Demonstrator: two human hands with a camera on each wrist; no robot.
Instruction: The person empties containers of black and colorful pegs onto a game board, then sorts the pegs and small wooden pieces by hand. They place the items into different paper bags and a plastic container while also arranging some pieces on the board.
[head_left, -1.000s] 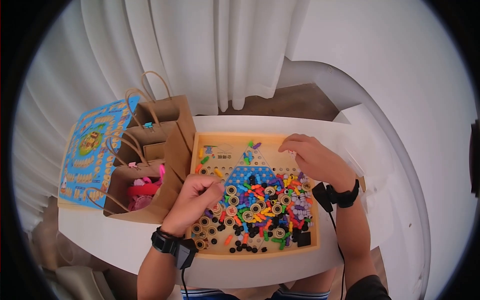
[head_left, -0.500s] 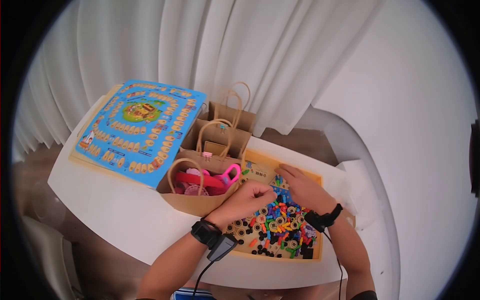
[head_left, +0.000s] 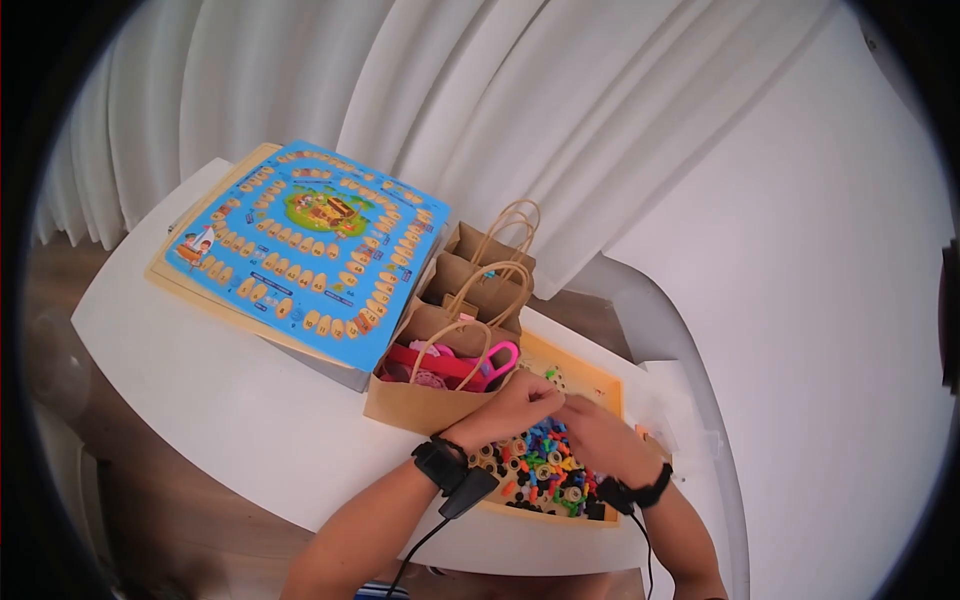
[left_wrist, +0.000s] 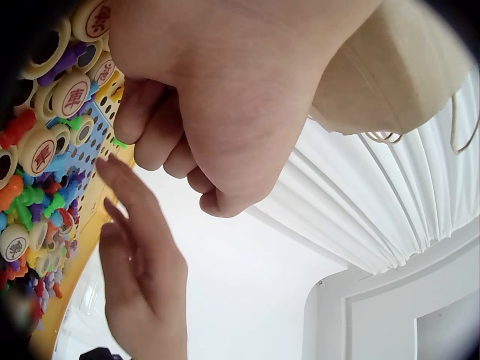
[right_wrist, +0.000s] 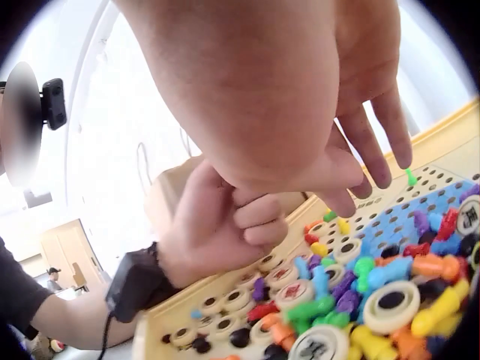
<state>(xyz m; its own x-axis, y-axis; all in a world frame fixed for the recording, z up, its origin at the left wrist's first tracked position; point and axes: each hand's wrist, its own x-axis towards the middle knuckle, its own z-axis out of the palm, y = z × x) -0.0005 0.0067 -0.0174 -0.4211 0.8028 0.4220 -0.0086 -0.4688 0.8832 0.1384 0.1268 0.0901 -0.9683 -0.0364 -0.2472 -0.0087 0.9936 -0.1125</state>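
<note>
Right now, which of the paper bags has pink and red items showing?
The front paper bag, nearest the left hand; pink and red items show in its opening, while none show in the bags behind it.

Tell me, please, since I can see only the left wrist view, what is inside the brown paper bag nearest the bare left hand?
Observer: The head view shows red and pink items in that brown paper bag.
Operator: Thank you; what lies across the bags from the shallow pale-wood tray of multicoloured game pieces?
Observer: A blue rectangular board printed with numbered tan spaces lies there.
Operator: And could you kindly say what is worn behind the bare left hand?
Observer: A black wrist strap carrying a boxy black device is worn there.
</note>
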